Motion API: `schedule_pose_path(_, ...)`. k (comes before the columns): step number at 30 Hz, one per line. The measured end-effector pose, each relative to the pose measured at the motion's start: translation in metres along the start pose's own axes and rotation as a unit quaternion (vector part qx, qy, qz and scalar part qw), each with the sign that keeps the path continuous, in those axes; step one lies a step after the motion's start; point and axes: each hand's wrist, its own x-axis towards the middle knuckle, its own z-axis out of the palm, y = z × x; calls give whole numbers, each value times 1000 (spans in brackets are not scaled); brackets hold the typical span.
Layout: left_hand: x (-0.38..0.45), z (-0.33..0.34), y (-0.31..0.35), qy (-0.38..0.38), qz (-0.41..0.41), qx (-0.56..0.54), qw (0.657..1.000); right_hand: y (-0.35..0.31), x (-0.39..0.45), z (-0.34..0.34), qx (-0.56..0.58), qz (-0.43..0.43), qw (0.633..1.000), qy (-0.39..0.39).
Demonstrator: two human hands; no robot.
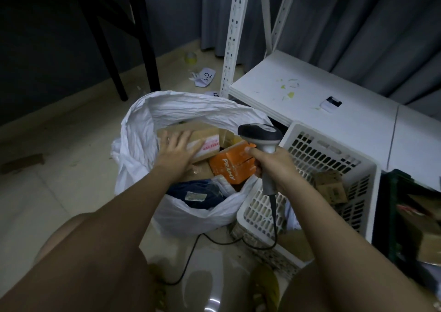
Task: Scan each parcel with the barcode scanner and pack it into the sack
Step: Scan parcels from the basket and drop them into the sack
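A grey curtain [358, 25] hangs behind a white slotted metal shelf rack [310, 92], whose low shelf carries a small white-and-black device [331, 102] near its front edge and some pale scraps. On the tiled floor [59, 168] in front of the rack's corner post stands a crumpled white plastic sack [138, 130], its mouth wide. Inside lie a brown cardboard parcel with red-printed tape [205, 142], an orange carton printed PRAMY [232, 166] and a dark blue soft packet with a label [195, 192]. Just right of the sack, touching it, is a white perforated plastic crate [334, 158] holding a small brown cardboard box [330, 187]; a dark green crate [401, 216] with more cardboard stands further right. The left hand [177, 148] lies flat, fingers spread, on the brown parcel in the sack. The right hand [274, 166] grips the handle of a grey corded barcode scanner [261, 135], its head above the orange carton; its black cable [195, 247] trails over the floor. Numbered paper slips [205, 77] lie near a black chair leg [114, 68].
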Motion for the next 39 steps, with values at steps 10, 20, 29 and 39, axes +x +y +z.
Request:
schedule_pose_path(10, -1, -7, -9, 21, -31, -232, 972, 32, 36, -29, 45, 104, 989, 97)
schedule_pose_path(20, 1, -3, -76, 79, -329, -289, 896, 66, 83, -24, 32, 122, 978, 164)
schedule_pose_path(29, 13, 24, -103, 107, -401, -364, 834, 95, 120, -9, -154, 120, 950, 243)
schedule_pose_path(39, 23, 13, -79, 174, -364, -404, 821, 89, 115, -7, -195, 118, 945, 236)
